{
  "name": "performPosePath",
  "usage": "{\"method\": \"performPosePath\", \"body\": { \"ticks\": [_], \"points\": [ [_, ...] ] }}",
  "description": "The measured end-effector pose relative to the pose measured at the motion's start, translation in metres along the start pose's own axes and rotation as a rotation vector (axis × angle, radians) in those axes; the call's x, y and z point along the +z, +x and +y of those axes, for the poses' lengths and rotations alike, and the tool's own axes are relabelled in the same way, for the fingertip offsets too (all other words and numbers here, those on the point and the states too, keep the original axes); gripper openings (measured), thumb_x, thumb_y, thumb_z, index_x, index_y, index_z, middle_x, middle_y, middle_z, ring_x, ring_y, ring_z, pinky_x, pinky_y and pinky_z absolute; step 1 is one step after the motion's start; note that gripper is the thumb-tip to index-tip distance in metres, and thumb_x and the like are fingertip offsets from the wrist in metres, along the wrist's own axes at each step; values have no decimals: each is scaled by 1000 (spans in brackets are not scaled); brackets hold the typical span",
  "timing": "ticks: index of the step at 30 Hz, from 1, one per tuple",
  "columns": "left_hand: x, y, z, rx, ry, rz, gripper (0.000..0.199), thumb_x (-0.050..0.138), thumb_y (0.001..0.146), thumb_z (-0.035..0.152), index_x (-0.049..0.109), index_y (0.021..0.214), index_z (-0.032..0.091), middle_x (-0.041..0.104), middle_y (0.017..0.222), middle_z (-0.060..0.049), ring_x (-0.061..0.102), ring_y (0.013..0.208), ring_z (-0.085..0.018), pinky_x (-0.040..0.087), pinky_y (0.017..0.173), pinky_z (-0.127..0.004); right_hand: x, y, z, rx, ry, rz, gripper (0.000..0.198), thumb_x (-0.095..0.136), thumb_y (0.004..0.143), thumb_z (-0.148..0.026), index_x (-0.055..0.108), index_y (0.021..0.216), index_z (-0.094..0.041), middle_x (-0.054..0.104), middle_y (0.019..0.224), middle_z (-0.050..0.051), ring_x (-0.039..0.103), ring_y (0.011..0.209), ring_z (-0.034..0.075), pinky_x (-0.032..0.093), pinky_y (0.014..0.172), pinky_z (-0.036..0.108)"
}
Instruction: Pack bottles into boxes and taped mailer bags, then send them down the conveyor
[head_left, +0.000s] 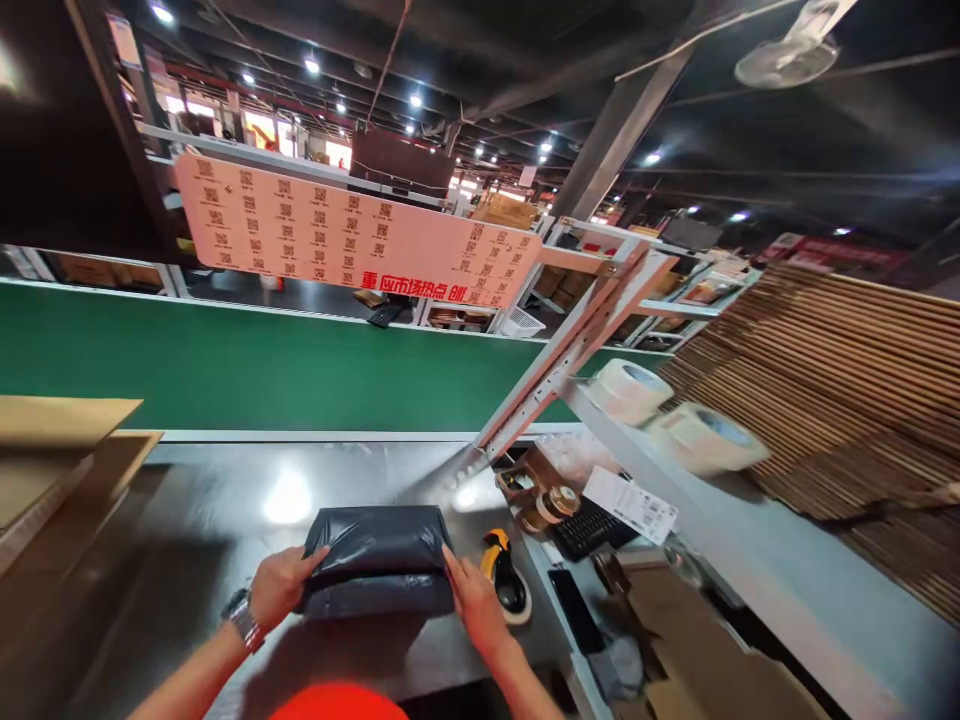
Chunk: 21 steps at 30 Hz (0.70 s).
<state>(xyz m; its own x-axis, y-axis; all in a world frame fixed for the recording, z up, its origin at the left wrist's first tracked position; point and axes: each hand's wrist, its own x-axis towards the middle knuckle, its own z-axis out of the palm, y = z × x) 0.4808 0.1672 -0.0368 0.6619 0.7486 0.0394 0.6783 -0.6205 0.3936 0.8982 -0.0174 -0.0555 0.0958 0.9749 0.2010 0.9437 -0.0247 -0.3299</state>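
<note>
A black plastic mailer package (379,560) is held between my two hands over the metal table. My left hand (281,590) grips its left end, thumb on top, with a watch on the wrist. On the right end, my right hand (472,600) presses with its fingers along the side; the fingers underneath are hidden. Just right of that hand, a yellow and black tape dispenser (508,580) lies on the metal table (180,540).
Cardboard boxes (52,450) stand at the left. Behind the table runs a green conveyor belt (315,365). To the right, a shelf (795,560) carries tape rolls (709,435) beside stacked flat cardboard (840,400). Below it sit a keyboard (592,530) and a phone (576,610).
</note>
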Motion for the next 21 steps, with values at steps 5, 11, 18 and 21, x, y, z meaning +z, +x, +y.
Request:
{"method": "performPosePath", "body": {
  "ticks": [5,11,18,21],
  "points": [
    [26,-24,-7,80,61,220,68,38,102,3,75,147,37,74,150,-8,66,146,-35,61,118,-56,-16,-12,20,-123,-12,-148,66,40,102,-12,58,163,-29,76,120,14,74,107,31,67,96,49],
    [61,-60,-15,229,3,267,106,37,90,-6,12,181,44,49,178,-8,48,164,-33,52,128,-62,-11,-24,66,-269,-14,-194,84,45,92,-5,47,172,-32,75,143,16,74,131,35,64,112,59],
    [89,-89,42,-135,-327,301,103,57,105,40,-14,180,37,35,184,-20,48,162,-43,56,125,-64,65,-53,50,-68,61,63,114,35,86,0,-18,175,-49,74,152,9,77,131,40,72,102,68],
    [87,-77,62,-301,-329,345,92,53,109,48,-1,182,32,50,174,-22,60,154,-42,59,121,-64,92,-70,30,25,77,46,107,30,92,-5,-37,168,-42,63,165,13,67,144,45,63,108,81]
  ]
}}
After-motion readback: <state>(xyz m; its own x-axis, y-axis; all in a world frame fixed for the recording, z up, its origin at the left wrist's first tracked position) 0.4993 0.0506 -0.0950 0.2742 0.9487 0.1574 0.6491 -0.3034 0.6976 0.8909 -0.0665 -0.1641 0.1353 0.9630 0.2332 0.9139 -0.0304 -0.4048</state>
